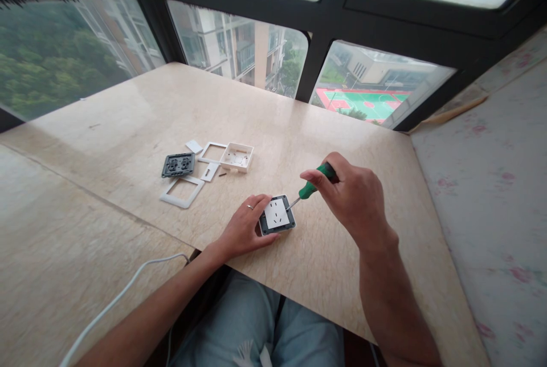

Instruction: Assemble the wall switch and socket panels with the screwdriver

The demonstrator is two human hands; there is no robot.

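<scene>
My left hand (245,225) grips the left edge of a grey-framed wall socket with a white face (277,214), holding it flat on the marble tabletop (299,139). My right hand (348,196) is closed round a green-handled screwdriver (315,183). Its metal tip touches the socket's upper right edge.
Further back on the left lie a dark grey socket module (178,164), a white frame (182,191), a second white frame (211,152), a white mounting box (237,157) and small white covers (209,171). A white cable (123,293) runs by my left arm. Windows ring the table.
</scene>
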